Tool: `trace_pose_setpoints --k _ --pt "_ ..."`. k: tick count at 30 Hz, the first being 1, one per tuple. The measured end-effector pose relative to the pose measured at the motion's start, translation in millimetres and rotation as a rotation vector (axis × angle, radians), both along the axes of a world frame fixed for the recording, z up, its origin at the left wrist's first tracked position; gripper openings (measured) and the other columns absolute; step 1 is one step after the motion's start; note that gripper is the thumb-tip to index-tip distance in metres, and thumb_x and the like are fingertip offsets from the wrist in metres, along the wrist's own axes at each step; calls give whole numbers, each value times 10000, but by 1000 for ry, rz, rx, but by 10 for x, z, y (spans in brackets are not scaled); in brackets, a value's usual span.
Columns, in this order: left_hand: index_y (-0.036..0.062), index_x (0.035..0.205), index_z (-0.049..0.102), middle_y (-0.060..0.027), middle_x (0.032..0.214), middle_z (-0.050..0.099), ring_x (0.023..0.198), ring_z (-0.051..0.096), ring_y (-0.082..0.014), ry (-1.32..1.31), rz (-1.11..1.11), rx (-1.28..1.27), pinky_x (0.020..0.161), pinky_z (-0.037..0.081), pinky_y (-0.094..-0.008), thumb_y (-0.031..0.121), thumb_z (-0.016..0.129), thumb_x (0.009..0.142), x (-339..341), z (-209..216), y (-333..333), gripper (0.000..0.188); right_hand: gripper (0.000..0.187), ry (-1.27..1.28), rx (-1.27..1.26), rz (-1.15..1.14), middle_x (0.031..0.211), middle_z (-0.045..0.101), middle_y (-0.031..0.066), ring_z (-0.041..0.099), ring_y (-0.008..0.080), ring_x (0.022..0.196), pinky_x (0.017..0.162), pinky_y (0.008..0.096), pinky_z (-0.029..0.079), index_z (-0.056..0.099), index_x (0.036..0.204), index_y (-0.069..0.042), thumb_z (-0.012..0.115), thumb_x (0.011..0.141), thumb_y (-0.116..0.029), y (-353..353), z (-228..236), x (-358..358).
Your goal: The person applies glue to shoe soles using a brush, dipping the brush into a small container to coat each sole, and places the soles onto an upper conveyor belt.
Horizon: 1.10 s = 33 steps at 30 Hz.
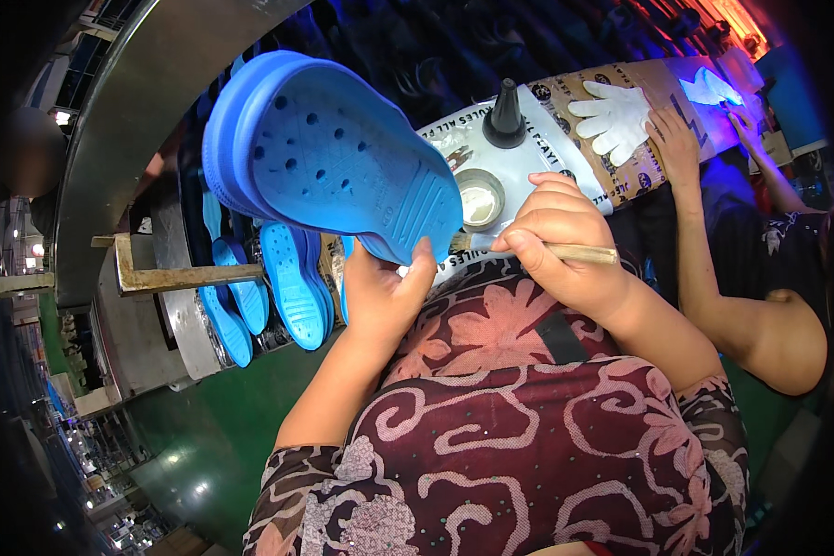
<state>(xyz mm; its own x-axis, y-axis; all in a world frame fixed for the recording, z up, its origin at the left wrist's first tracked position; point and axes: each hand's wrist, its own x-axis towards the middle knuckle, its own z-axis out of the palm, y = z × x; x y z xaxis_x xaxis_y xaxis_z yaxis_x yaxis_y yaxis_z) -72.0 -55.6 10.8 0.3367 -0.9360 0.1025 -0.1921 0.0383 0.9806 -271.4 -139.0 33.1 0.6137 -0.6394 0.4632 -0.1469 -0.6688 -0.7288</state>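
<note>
Up near the middle of the view, the left hand grips a bright blue foam clog with round vent holes by its heel end, the fingers curled shut around the edge and the thumb pressed on the near rim, so the shoe is lifted and tilted with its upper facing the camera. Just to the right, the right hand is closed in a pinch around a thin wooden-handled brush, whose bristle tip sits just beside the clog's heel, close to the left thumb; whether the bristles touch the shoe cannot be told. Beyond the hands, on a pale worktop covered with printed sheet, stands a small round metal dish of whitish paste, and farther off a black cone-shaped nozzle cap. To the far right lies a white work glove, with another person's hand beside it and their bare forearm reaching down the right side. To the left, below the lifted clog, more blue clog soles hang in a row near a rusty metal bracket.
</note>
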Motion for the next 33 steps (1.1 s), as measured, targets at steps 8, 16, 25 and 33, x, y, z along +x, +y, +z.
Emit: trace_pose_setpoints --k 8,16,25,33 --pt "-46 1028 536 -116 880 644 788 613 -157 -99 45 -9 736 481 -281 40 631 775 -1 -5 -7 284 187 -37 86 -84 673 621 49 571 217 680 840 392 398 655 699 -61 589 842 -161 -40 -35 -75" --pt "-41 1009 539 -107 850 644 751 615 -156 -116 38 -38 709 483 -280 45 637 770 -12 -23 -14 272 209 36 -61 -55 667 620 25 574 199 678 919 422 385 654 692 -71 559 854 -161 -64 -33 -11" --pt "-47 991 551 -108 895 627 789 609 -164 -145 29 -131 722 478 -286 -2 625 752 -9 -108 -53 254 106 -26 -111 -7 665 591 41 563 218 661 857 397 408 664 715 -80 678 769 -170 -25 -51 4" --pt "-44 973 561 -98 893 616 783 605 -170 -90 42 -268 707 479 -281 -53 619 741 -25 -181 -98 239 152 -46 -96 -50 649 597 33 568 204 644 863 388 403 666 710 -90 649 801 -211 -55 -13 -5"
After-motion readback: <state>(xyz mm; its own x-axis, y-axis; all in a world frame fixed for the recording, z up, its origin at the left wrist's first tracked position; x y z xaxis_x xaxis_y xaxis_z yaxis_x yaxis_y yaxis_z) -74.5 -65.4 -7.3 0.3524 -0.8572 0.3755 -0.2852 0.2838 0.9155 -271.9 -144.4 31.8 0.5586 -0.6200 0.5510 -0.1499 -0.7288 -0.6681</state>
